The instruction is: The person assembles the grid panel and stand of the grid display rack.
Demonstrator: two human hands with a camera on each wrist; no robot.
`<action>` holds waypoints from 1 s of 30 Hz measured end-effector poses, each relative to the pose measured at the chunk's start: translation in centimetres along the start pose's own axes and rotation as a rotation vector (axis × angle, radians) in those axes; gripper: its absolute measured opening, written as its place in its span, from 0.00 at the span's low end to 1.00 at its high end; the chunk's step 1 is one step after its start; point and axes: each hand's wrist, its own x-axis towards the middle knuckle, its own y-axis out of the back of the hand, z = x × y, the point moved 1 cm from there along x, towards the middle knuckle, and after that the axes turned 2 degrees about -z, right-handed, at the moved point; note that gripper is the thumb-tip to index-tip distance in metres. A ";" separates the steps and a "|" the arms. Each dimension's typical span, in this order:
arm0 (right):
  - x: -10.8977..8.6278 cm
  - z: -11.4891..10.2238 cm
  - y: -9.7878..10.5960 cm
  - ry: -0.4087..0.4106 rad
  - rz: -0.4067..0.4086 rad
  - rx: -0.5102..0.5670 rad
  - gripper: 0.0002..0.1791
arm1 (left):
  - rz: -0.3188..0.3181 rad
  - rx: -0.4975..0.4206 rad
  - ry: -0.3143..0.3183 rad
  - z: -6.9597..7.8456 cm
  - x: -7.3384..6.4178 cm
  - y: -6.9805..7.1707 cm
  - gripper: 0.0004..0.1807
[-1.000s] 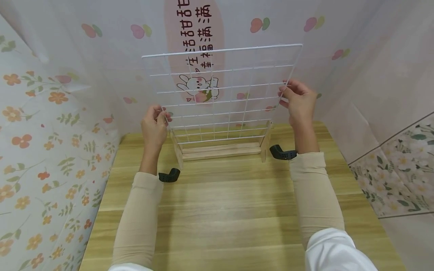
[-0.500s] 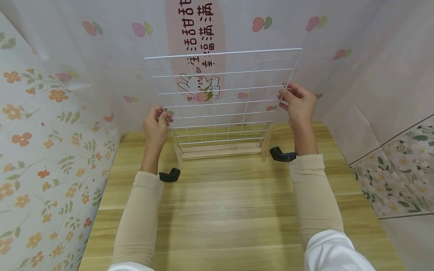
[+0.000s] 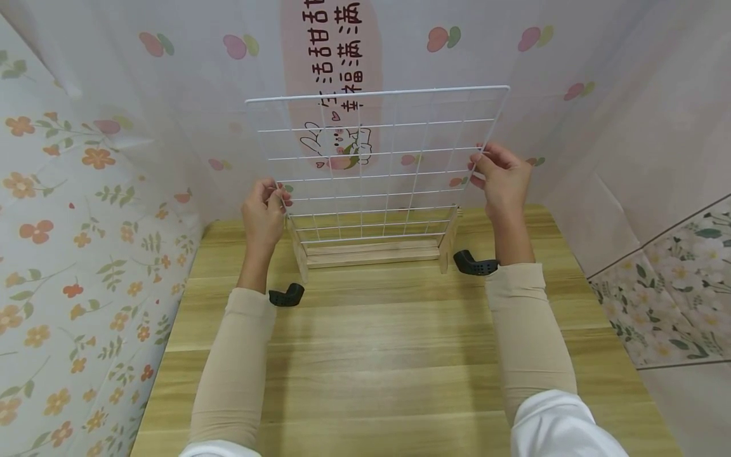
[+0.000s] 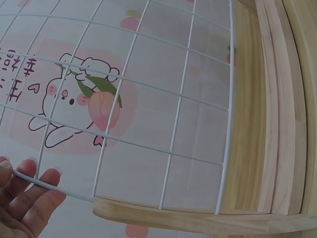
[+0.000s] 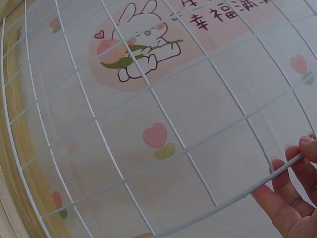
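A white wire grid panel point(image 3: 377, 93) stands upright, leaning back, between the side pieces of a light wooden stand point(image 3: 374, 255). My left hand point(image 3: 263, 214) pinches the grid's left edge wire between thumb and fingers, just above the stand's left side. Higher up on the opposite edge, my right hand point(image 3: 505, 183) grips the wire the same way. In the left wrist view the grid's lower corner meets the stand's wooden side piece point(image 4: 198, 221), with the fingers point(image 4: 43, 206) curled round the edge wire nearby. The right wrist view shows fingertips point(image 5: 280, 186) under the right edge wire.
A wood-grain table point(image 3: 371, 362) lies beneath. Behind the grid hangs a white curtain point(image 3: 457, 114) with a rabbit print and writing. Floral sheets line the left point(image 3: 74, 254) and right point(image 3: 679, 279) sides. Black mounts point(image 3: 287, 296) sit by both wrists.
The grid's top edge has come down slightly in the head view, and my right hand has lowered a little with it. The left hand has barely shifted; both keep their hold.
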 end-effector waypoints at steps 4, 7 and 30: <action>-0.1 0.1 0.0 0.011 0.005 -0.015 0.12 | 0.002 -0.007 -0.003 -1.0 0.2 0.0 0.08; -0.1 0.2 0.0 0.018 0.002 -0.010 0.10 | 0.003 0.003 -0.016 -1.2 0.2 -0.1 0.07; -0.1 1.3 0.3 -0.011 -0.002 0.051 0.09 | 0.021 0.019 -0.046 -1.9 -0.2 -0.5 0.05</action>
